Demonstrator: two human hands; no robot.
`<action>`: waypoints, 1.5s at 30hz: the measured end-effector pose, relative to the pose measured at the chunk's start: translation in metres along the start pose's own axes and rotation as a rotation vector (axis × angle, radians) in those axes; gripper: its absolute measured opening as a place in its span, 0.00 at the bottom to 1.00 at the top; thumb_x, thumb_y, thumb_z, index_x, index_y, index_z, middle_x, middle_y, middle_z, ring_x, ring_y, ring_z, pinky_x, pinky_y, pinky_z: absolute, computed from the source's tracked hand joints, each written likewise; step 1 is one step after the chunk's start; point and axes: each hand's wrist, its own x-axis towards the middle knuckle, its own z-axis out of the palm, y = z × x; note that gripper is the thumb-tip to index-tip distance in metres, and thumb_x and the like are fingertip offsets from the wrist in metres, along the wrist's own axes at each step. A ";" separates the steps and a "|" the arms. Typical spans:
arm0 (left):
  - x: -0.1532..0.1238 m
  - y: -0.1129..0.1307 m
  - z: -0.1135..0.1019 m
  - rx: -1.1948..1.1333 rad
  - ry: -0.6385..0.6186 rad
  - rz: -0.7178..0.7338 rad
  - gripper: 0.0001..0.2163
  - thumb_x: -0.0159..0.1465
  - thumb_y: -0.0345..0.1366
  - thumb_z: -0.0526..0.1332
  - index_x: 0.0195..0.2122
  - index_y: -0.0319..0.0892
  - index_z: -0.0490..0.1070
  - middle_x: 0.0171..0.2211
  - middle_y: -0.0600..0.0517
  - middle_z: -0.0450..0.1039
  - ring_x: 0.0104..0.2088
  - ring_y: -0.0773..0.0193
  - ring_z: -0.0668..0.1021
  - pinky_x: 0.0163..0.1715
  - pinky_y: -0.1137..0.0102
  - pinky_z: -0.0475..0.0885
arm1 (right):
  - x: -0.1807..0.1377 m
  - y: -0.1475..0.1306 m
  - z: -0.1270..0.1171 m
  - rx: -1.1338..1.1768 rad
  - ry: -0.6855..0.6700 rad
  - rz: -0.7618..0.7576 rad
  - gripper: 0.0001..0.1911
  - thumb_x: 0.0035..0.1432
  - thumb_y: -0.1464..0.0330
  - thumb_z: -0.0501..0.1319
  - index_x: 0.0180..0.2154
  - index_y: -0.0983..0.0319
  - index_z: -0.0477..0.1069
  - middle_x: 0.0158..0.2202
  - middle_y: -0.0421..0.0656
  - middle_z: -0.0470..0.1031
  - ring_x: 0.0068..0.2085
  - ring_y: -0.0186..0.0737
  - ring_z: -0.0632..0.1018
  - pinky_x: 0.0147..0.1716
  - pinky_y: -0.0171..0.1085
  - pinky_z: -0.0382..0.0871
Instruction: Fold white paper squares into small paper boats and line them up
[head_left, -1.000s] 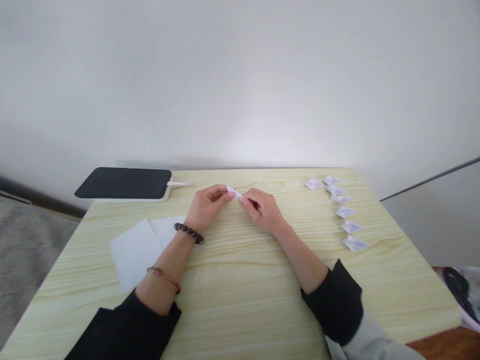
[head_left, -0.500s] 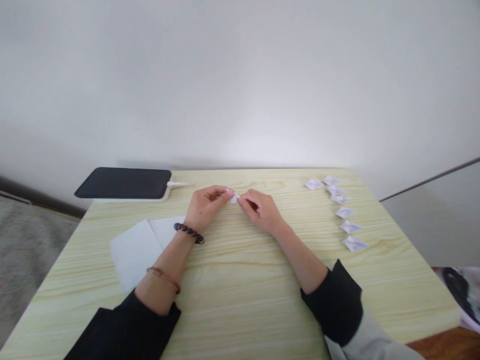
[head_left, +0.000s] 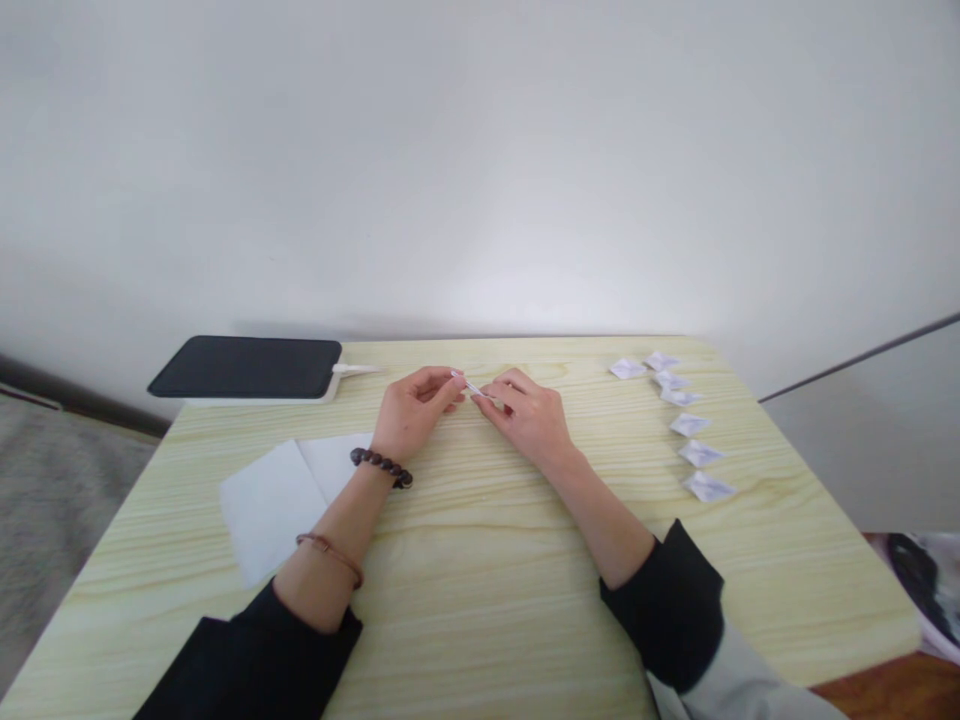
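Between my hands, above the middle of the wooden table [head_left: 480,560], is a small white folded paper [head_left: 470,386], seen nearly edge-on as a thin strip. My left hand [head_left: 418,408] pinches its left end between thumb and fingers. The other end is pinched by my right hand [head_left: 526,413]. Fingertips hide part of the paper. White paper sheets [head_left: 271,505] lie overlapping beside and partly under my left forearm. Several small folded paper boats [head_left: 690,425] form a curved row to the right of my right hand.
A dark-screened phone [head_left: 247,367] on a white base stands at the back left, with a white cable [head_left: 358,369] plugged into its right side. A pale wall [head_left: 480,180] rises directly behind the table.
The folded paper has turned from showing a small face to a thin edge. My fingers have shifted slightly on it; the sheets and the row of boats are unmoved.
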 end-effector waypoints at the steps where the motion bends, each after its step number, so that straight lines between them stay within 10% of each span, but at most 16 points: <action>1: 0.000 0.000 0.000 -0.010 -0.005 -0.002 0.16 0.56 0.46 0.65 0.37 0.38 0.75 0.33 0.48 0.80 0.34 0.61 0.81 0.34 0.71 0.76 | 0.000 0.000 0.000 0.032 -0.010 0.026 0.13 0.63 0.60 0.56 0.32 0.59 0.75 0.34 0.40 0.75 0.25 0.28 0.71 0.24 0.30 0.59; 8: 0.000 -0.001 -0.002 -0.070 -0.020 -0.053 0.15 0.54 0.42 0.67 0.38 0.38 0.74 0.31 0.48 0.80 0.33 0.61 0.81 0.37 0.69 0.76 | 0.001 0.006 0.002 0.345 -0.102 0.177 0.11 0.62 0.61 0.58 0.37 0.60 0.76 0.31 0.41 0.78 0.28 0.32 0.75 0.30 0.31 0.66; 29: -0.003 0.003 -0.003 0.186 -0.100 0.052 0.14 0.54 0.47 0.65 0.29 0.40 0.78 0.27 0.50 0.79 0.31 0.61 0.79 0.34 0.70 0.73 | 0.001 0.004 0.000 0.401 -0.158 -0.033 0.11 0.65 0.66 0.53 0.34 0.62 0.70 0.30 0.42 0.71 0.32 0.34 0.71 0.32 0.32 0.63; 38: -0.003 0.000 0.000 0.008 -0.066 -0.038 0.18 0.49 0.46 0.69 0.36 0.39 0.77 0.33 0.47 0.81 0.34 0.58 0.81 0.39 0.65 0.76 | 0.004 0.003 0.001 0.565 -0.085 0.336 0.12 0.58 0.60 0.60 0.29 0.61 0.73 0.22 0.38 0.72 0.22 0.31 0.68 0.23 0.31 0.61; 45: -0.005 0.001 0.000 0.042 -0.016 -0.067 0.14 0.49 0.44 0.69 0.31 0.40 0.77 0.30 0.48 0.81 0.33 0.56 0.81 0.38 0.64 0.76 | 0.003 0.003 0.001 0.506 -0.110 0.219 0.13 0.60 0.61 0.57 0.29 0.62 0.73 0.23 0.39 0.73 0.23 0.31 0.69 0.24 0.31 0.61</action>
